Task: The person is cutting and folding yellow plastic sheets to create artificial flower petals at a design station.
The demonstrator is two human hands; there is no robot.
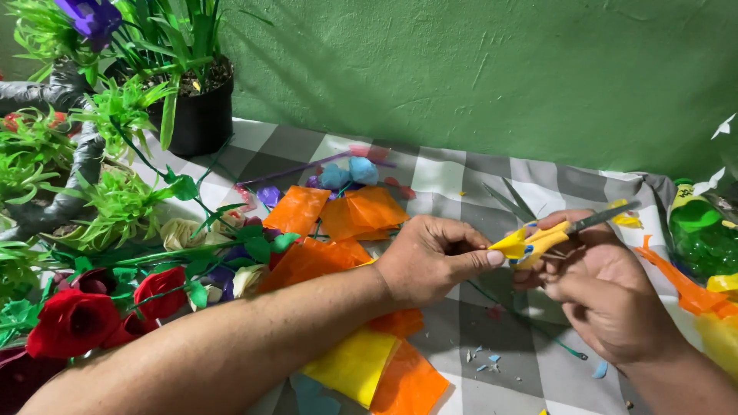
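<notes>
The small yellow piece (513,244) sits pinched between the thumb and forefinger of the left hand (430,257), its point jutting out toward the right hand (596,284). The right hand's fingers are closed around yellow-handled scissors (565,230), whose grey blades angle up and to the right, just past the fingertips. The scissors touch the yellow piece where the two hands meet, a little above the checked grey-and-white cloth on the desk (461,184).

Under the hands the cloth is mostly bare, with only small blue and white scraps (484,360) scattered there. To the left, orange sheets (361,214) and a yellow sheet (355,365) lie flat and overlapping, some under the left forearm. Red artificial roses (73,321) and green stems crowd the left edge. At the right edge, near the right wrist, stands a green plastic bottle (701,234) with orange and yellow material beside it.

A black pot (196,115) stands at the back left against the green wall, holding green plastic foliage (165,38).
</notes>
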